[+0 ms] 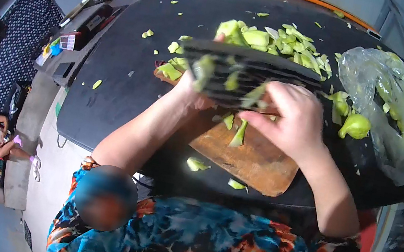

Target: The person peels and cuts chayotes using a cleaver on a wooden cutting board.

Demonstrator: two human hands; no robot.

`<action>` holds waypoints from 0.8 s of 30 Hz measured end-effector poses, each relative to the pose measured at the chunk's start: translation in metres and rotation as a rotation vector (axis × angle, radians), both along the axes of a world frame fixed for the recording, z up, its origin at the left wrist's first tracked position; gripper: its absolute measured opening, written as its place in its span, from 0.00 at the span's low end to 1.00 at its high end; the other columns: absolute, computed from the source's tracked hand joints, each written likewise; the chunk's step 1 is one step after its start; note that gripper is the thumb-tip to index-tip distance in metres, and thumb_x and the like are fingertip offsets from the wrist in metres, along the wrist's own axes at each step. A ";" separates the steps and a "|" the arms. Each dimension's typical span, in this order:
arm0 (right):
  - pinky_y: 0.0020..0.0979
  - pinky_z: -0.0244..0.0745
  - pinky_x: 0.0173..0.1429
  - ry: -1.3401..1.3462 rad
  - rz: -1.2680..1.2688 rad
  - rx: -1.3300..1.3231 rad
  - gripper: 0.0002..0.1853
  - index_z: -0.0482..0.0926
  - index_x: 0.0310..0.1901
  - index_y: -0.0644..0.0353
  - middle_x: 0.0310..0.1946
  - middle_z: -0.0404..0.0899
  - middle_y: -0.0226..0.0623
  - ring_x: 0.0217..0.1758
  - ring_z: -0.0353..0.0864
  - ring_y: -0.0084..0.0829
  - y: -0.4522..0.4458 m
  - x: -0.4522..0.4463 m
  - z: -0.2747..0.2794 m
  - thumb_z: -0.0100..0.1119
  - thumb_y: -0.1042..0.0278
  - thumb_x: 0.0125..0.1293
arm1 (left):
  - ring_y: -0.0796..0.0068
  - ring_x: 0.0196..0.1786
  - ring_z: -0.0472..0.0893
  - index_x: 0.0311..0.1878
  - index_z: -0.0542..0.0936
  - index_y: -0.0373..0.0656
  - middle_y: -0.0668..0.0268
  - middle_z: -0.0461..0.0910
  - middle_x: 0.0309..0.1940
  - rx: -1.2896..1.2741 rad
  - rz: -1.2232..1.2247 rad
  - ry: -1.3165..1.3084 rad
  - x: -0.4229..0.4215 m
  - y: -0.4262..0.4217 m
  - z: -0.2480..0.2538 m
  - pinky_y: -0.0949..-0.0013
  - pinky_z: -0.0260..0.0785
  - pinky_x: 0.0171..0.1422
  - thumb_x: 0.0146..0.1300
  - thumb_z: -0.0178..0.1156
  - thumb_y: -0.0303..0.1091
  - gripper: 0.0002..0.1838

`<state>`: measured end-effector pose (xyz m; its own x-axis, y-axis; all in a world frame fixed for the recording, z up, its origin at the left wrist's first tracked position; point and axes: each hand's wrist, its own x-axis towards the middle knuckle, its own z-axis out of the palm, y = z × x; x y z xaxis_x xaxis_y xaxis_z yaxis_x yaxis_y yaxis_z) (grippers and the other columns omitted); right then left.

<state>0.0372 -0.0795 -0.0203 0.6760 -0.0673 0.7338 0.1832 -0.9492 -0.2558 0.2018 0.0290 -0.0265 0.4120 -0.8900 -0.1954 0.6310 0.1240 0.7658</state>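
A wide dark blade (221,81), seemingly a cleaver's, is raised above the wooden cutting board (255,160), its flat face toward me. Green vegetable pieces cling to the blade, and motion smears them. My left hand (194,92) grips its left end, with a fingertip showing over the top edge. At the lower right of the blade, my right hand (295,118) has thumb and fingers apart, close to a green slice (254,96). The handle cannot be made out. A green strip (238,134) lies on the board beneath.
Cut green chunks and peelings (294,45) are heaped behind the blade on the black table (116,89). To the right, a pear-shaped green vegetable (356,126) sits beside a clear plastic bag (402,156) with more inside. A person (0,136) sits at far left.
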 end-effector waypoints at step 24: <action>0.34 0.71 0.31 0.182 -0.040 -0.077 0.25 0.72 0.24 0.54 0.17 0.73 0.31 0.23 0.78 0.34 0.013 -0.005 -0.024 0.63 0.38 0.53 | 0.65 0.52 0.78 0.59 0.71 0.43 0.57 0.77 0.50 -0.218 0.032 0.097 -0.014 0.022 -0.030 0.61 0.70 0.59 0.64 0.48 0.65 0.35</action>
<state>0.0325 -0.0668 -0.0443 0.7959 -0.0449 0.6037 0.1027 -0.9728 -0.2077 0.1873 0.0506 -0.0563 0.4295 -0.9022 -0.0402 0.6933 0.3009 0.6548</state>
